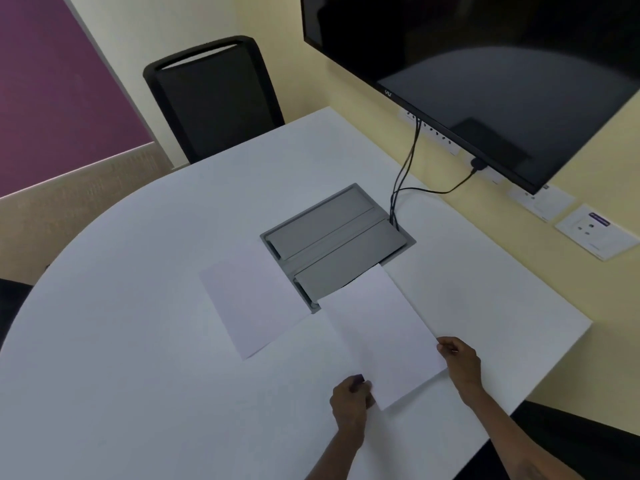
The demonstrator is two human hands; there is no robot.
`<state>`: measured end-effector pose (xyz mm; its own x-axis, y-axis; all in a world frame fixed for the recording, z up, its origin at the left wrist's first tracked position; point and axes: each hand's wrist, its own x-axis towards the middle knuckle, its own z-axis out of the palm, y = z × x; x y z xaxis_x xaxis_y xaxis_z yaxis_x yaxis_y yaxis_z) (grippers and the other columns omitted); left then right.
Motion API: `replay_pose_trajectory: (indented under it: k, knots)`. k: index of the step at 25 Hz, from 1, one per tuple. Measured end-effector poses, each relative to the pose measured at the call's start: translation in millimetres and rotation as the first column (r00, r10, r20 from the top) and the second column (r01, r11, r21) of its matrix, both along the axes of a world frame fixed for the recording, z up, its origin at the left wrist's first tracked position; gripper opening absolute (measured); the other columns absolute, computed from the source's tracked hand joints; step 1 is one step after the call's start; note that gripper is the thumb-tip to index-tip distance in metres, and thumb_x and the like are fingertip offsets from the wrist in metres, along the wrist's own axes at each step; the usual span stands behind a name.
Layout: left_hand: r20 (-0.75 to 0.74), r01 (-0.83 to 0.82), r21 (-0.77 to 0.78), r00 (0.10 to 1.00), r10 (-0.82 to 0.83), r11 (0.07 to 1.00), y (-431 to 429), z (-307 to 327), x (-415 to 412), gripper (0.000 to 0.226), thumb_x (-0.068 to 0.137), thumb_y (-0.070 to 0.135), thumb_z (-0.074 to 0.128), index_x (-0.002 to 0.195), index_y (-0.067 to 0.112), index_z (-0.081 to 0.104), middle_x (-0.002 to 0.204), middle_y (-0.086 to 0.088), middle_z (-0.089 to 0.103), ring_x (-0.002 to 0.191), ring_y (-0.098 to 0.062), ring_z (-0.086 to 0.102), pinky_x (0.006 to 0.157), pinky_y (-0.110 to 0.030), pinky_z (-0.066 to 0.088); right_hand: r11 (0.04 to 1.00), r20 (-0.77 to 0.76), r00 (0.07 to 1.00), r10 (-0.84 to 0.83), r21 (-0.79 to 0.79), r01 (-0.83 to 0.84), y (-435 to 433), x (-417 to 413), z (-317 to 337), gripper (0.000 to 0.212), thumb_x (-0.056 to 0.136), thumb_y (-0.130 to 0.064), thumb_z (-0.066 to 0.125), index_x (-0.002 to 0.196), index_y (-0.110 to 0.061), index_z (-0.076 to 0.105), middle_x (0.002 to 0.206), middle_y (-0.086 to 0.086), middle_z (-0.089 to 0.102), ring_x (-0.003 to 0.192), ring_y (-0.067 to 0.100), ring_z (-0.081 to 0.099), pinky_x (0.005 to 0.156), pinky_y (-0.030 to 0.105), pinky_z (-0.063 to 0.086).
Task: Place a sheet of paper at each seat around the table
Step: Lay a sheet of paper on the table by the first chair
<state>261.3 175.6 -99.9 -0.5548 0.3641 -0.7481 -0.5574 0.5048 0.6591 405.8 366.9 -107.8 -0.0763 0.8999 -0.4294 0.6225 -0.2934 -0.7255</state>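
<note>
We have one sheet of paper (384, 336) pinched at its near edge, our left hand (351, 400) on one corner and our right hand (460, 360) on the other, its far end over the grey cable box (332, 233) in the table (138, 358). A second sheet (252, 303) lies flat just beside it. We judge paper light, limp and easily creased, so edges and corners are where to grip.

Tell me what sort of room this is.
Most likely a small office meeting room. A large white table has a grey cable box set into its top, a big dark screen hangs on the wall above it, and a black office chair stands at the far side.
</note>
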Motion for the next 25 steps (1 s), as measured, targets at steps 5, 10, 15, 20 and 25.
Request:
replay_pose_trajectory:
  k: [5, 10, 15, 20, 25]
  knots:
    - [0.028, 0.018, -0.063, 0.999, -0.016, 0.998, 28.9, -1.2, 37.8, 0.011, 0.084, 0.006, 0.068, 0.085, 0.012, 0.076, 0.081, -0.01, 0.077, 0.072, -0.023, 0.074, 0.079, -0.035, 0.064, 1.0, 0.053, 0.999, -0.007, -0.029, 0.008, 31.7, 35.2, -14.8, 0.014, 0.09, -0.003, 0.066, 0.101, -0.004, 0.073, 0.101, 0.015, 0.073, 0.099, 0.031, 0.065, 0.081, 0.032, 0.046]
    - [0.009, 0.003, -0.152, 1.0, -0.002, 0.988, 49.1, -2.9, 47.9, 0.011, 0.083, 0.008, 0.069, 0.08, 0.018, 0.072, 0.073, -0.002, 0.074, 0.058, -0.014, 0.071, 0.073, -0.029, 0.063, 1.0, 0.061, 0.998, 0.006, 0.009, -0.007, 50.2, 43.2, -21.7, 0.013, 0.089, -0.001, 0.066, 0.1, -0.002, 0.073, 0.099, 0.016, 0.073, 0.097, 0.032, 0.066, 0.082, 0.034, 0.048]
    - [-0.018, -0.002, -0.198, 1.0, -0.002, 0.98, 52.9, -6.8, 47.2, 0.007, 0.083, 0.01, 0.071, 0.087, 0.015, 0.072, 0.077, -0.001, 0.074, 0.056, -0.008, 0.071, 0.069, -0.024, 0.061, 1.0, 0.059, 0.998, 0.023, 0.017, -0.024, 55.1, 39.4, -26.3, 0.015, 0.089, -0.001, 0.066, 0.102, -0.001, 0.073, 0.1, 0.017, 0.073, 0.098, 0.032, 0.066, 0.085, 0.036, 0.05]
    - [-0.024, -0.021, -0.203, 1.0, 0.017, 0.979, 52.4, -10.4, 41.7, 0.005, 0.082, 0.01, 0.072, 0.086, 0.014, 0.073, 0.076, -0.004, 0.076, 0.051, -0.007, 0.07, 0.057, -0.015, 0.055, 0.999, 0.078, 0.997, 0.027, 0.017, -0.029, 55.2, 35.9, -28.5, 0.016, 0.089, -0.001, 0.066, 0.104, -0.001, 0.073, 0.102, 0.017, 0.074, 0.1, 0.032, 0.066, 0.09, 0.04, 0.052]
    - [0.0, 0.013, -0.188, 1.0, -0.013, 0.982, 49.1, -13.7, 37.1, 0.005, 0.082, 0.013, 0.076, 0.084, 0.009, 0.075, 0.075, -0.007, 0.076, 0.054, -0.014, 0.071, 0.062, -0.022, 0.061, 0.999, 0.078, 0.997, -0.017, 0.039, 0.014, 52.8, 34.2, -26.2, 0.02, 0.089, -0.004, 0.067, 0.108, -0.001, 0.071, 0.107, 0.017, 0.07, 0.103, 0.034, 0.065, 0.093, 0.04, 0.051]
